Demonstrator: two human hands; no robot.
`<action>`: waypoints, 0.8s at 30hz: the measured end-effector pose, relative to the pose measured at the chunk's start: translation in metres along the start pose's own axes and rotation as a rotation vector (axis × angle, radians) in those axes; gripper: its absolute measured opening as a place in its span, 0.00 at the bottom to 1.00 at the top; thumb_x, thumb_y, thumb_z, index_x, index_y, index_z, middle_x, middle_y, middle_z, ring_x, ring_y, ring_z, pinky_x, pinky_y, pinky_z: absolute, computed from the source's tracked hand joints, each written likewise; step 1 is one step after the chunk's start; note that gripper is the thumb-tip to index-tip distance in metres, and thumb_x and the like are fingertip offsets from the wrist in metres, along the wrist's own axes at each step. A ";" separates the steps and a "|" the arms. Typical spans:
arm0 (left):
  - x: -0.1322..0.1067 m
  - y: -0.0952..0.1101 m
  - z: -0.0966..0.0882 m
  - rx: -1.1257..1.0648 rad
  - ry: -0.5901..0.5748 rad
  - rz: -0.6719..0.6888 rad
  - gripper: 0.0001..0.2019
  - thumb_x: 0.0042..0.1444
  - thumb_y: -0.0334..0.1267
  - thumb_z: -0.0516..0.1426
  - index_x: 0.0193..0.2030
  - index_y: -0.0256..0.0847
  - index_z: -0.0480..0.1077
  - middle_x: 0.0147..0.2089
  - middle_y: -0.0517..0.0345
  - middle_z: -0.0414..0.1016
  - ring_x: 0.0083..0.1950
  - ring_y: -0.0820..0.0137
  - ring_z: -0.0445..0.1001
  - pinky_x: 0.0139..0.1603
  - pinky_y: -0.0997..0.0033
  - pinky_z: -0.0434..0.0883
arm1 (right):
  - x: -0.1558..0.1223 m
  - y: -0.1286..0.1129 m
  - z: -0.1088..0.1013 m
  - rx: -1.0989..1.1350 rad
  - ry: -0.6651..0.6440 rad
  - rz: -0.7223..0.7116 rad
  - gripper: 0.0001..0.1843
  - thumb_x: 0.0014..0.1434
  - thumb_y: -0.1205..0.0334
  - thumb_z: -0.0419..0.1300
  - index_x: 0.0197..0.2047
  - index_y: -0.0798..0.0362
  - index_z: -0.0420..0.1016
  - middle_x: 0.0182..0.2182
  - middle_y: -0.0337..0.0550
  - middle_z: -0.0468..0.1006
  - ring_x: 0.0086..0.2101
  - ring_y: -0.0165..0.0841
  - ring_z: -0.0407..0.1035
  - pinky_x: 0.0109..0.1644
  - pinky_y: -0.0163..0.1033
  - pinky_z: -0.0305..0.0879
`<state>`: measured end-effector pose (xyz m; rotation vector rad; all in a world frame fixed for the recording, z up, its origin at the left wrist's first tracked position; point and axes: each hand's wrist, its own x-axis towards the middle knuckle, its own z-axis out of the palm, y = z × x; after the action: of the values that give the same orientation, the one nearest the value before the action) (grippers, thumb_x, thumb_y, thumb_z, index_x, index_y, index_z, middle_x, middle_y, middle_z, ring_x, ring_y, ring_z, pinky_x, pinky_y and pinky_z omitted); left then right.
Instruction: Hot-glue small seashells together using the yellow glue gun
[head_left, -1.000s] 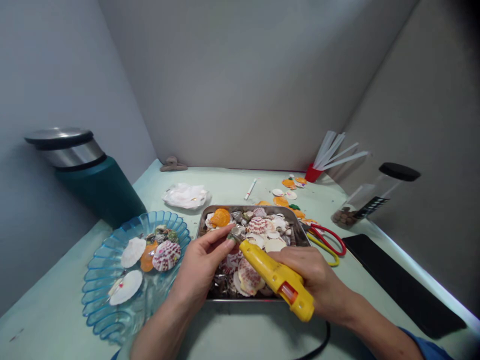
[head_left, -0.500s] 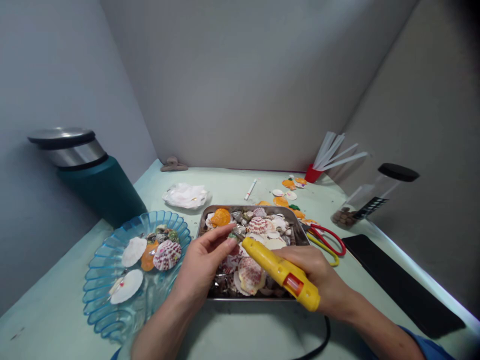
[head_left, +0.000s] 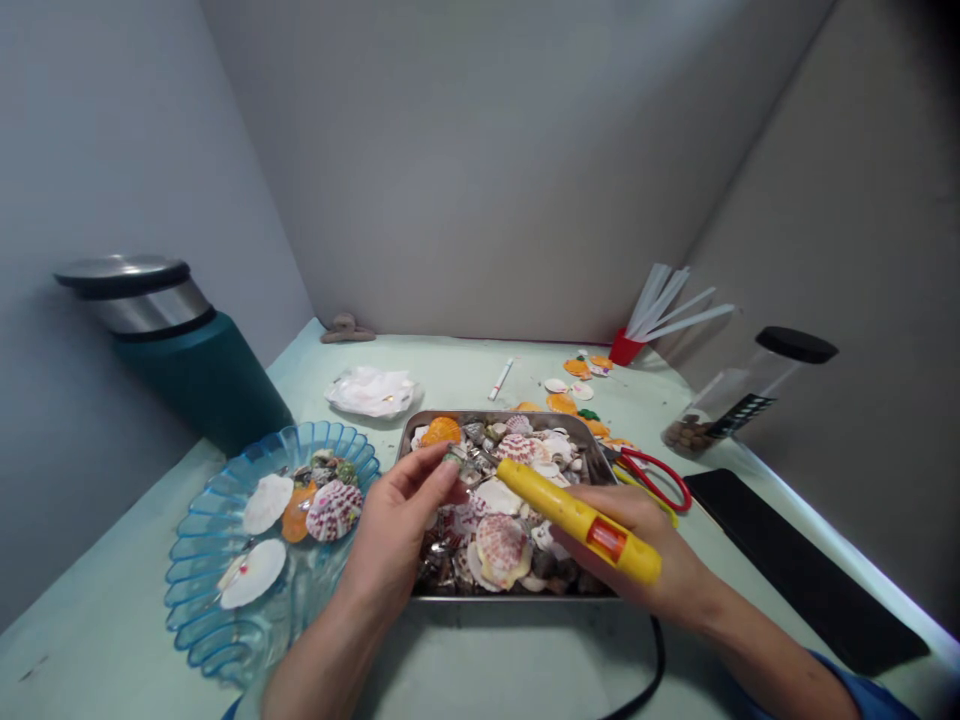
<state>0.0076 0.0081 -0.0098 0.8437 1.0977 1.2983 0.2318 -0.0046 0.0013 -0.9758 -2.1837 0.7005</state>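
Note:
My left hand point(head_left: 394, 535) hovers over the left part of a metal tray point(head_left: 517, 596) heaped with seashells, thumb and fingers pinched on a small shell point(head_left: 454, 463). My right hand point(head_left: 649, 555) grips a yellow glue gun point(head_left: 581, 520) with an orange trigger. The gun's nozzle points left, a short way from the small shell. A black cord point(head_left: 645, 680) runs from the gun toward me.
A blue scalloped plate point(head_left: 217, 560) with several shells lies at the left, with a teal flask point(head_left: 184, 355) behind it. Red and yellow scissors point(head_left: 660, 480), a black flat object point(head_left: 802, 570), a clear jar point(head_left: 742, 395), a red cup of glue sticks point(head_left: 645, 325) and loose shells are at the right.
The glue gun has drawn back to the right and flattened out, its nozzle now apart from the small shell. My left hand has shifted slightly left, still pinching the shell.

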 end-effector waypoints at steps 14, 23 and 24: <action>-0.001 0.001 0.000 -0.001 0.015 0.032 0.22 0.47 0.43 0.64 0.48 0.36 0.70 0.33 0.59 0.74 0.31 0.75 0.71 0.37 0.75 0.68 | -0.004 -0.023 -0.036 -0.495 -0.466 0.125 0.09 0.47 0.74 0.54 0.28 0.51 0.72 0.24 0.36 0.77 0.25 0.30 0.69 0.28 0.32 0.53; 0.000 0.001 0.000 0.017 -0.017 0.033 0.22 0.46 0.43 0.64 0.48 0.36 0.71 0.31 0.59 0.73 0.31 0.74 0.71 0.37 0.73 0.68 | 0.009 -0.009 -0.054 -0.782 -0.232 0.283 0.11 0.51 0.68 0.54 0.36 0.48 0.75 0.28 0.39 0.79 0.29 0.33 0.72 0.29 0.33 0.54; 0.000 0.001 -0.001 0.023 -0.022 0.038 0.22 0.47 0.43 0.64 0.47 0.36 0.71 0.30 0.59 0.73 0.31 0.74 0.71 0.37 0.73 0.67 | 0.014 -0.004 -0.052 -0.889 -0.216 0.320 0.11 0.52 0.66 0.55 0.38 0.48 0.75 0.30 0.39 0.80 0.30 0.35 0.73 0.29 0.33 0.54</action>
<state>0.0067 0.0082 -0.0088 0.8980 1.0856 1.3071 0.2608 0.0150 0.0430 -1.7786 -2.5959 -0.0994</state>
